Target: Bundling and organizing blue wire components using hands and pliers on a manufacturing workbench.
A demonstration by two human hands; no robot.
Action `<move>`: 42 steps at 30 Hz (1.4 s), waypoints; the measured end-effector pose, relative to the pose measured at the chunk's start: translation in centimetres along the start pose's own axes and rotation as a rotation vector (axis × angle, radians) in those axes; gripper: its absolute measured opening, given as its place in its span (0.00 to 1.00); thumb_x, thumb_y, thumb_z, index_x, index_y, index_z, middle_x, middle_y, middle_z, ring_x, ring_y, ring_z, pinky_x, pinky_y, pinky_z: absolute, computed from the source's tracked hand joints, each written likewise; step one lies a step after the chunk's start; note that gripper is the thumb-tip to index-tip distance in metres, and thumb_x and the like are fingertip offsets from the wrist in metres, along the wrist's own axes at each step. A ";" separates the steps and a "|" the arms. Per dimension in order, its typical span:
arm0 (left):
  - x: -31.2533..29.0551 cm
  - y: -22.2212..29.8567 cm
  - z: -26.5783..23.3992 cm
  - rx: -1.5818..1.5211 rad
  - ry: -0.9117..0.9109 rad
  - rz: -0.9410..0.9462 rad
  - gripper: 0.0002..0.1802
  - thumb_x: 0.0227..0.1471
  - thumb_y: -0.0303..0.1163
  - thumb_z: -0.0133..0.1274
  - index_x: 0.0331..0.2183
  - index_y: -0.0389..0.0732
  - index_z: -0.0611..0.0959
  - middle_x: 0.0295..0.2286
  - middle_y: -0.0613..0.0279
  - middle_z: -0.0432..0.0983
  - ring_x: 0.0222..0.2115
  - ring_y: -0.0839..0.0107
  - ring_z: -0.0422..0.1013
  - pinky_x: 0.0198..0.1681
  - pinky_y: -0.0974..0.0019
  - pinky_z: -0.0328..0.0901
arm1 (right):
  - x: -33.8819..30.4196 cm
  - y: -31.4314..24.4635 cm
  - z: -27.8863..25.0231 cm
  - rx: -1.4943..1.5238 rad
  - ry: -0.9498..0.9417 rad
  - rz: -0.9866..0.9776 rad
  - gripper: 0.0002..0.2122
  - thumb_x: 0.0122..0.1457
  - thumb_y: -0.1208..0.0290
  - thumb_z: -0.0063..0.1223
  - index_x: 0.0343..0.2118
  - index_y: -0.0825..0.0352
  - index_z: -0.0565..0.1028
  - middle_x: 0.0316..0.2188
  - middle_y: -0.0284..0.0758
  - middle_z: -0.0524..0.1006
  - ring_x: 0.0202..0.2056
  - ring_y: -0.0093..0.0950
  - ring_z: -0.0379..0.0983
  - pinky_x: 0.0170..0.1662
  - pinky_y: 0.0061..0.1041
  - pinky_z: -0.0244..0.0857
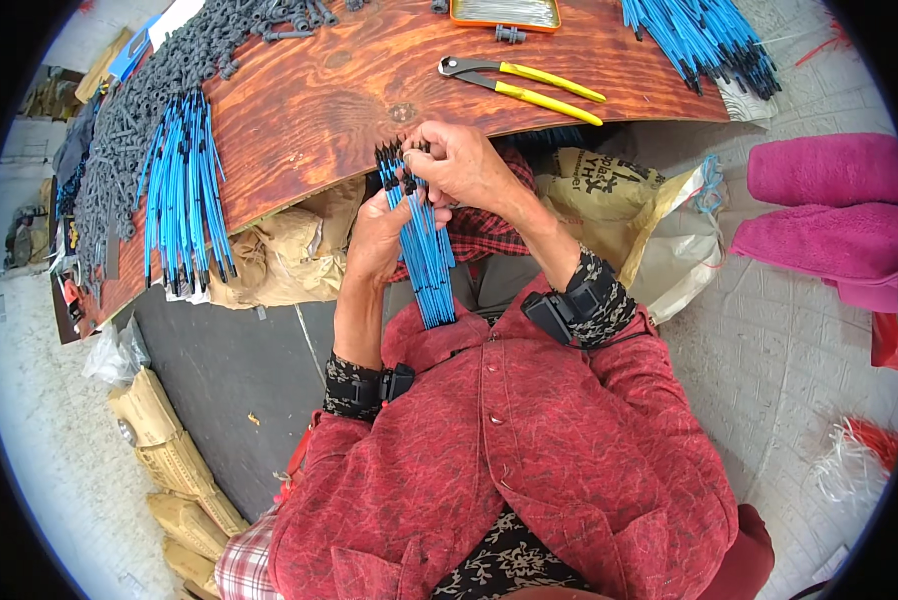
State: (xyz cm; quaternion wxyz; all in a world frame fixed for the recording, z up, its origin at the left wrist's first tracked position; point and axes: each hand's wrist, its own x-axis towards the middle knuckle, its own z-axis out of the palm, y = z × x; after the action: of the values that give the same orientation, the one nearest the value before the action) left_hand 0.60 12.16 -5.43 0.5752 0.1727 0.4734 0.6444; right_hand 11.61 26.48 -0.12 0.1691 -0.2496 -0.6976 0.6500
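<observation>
A bundle of thin blue rods with black ends (428,268) hangs over my lap at the near edge of the table. My left hand (377,232) is closed round its upper part, just below the black tips. Over the top of the bundle, my right hand (463,170) is pinched at the black tips; what exactly lies between its fingertips is hidden. Pliers with yellow handles (521,88) lie on the tabletop beyond my right hand.
The wooden table (314,115) bears a heap of small grey plastic parts (134,135). More blue rods (184,190) hang over its left edge, and another pile (704,45) lies far right. An orange-rimmed tin (506,12) holds thin metal pins. Sacks (609,205) sit under the edge.
</observation>
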 end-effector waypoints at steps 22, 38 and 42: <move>-0.2 0.3 1.1 0.071 0.094 0.023 0.12 0.59 0.31 0.58 0.42 0.33 0.79 0.33 0.55 0.82 0.30 0.67 0.81 0.32 0.66 0.77 | 0.1 1.1 -0.6 0.259 -0.157 0.126 0.12 0.66 0.67 0.51 0.47 0.68 0.75 0.18 0.26 0.75 0.16 0.11 0.69 0.17 0.11 0.57; -0.2 0.2 1.2 0.093 0.106 0.043 0.14 0.58 0.33 0.59 0.41 0.34 0.80 0.32 0.58 0.82 0.31 0.68 0.80 0.35 0.67 0.76 | 0.2 1.7 -0.6 0.271 -0.139 0.036 0.10 0.65 0.70 0.53 0.45 0.71 0.75 0.18 0.26 0.75 0.17 0.12 0.69 0.21 0.13 0.63; -0.2 0.3 1.3 0.107 0.117 0.035 0.14 0.58 0.34 0.59 0.42 0.34 0.80 0.33 0.57 0.82 0.31 0.68 0.81 0.35 0.67 0.76 | 0.4 1.5 -0.4 0.235 -0.139 0.057 0.11 0.64 0.71 0.55 0.45 0.71 0.76 0.16 0.26 0.75 0.16 0.13 0.70 0.20 0.14 0.63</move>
State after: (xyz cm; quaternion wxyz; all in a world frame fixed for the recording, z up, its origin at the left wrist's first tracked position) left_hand 1.45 12.53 -4.50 0.5252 0.1734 0.5369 0.6370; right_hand 11.75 27.08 -1.62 0.1298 -0.2021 -0.6193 0.7475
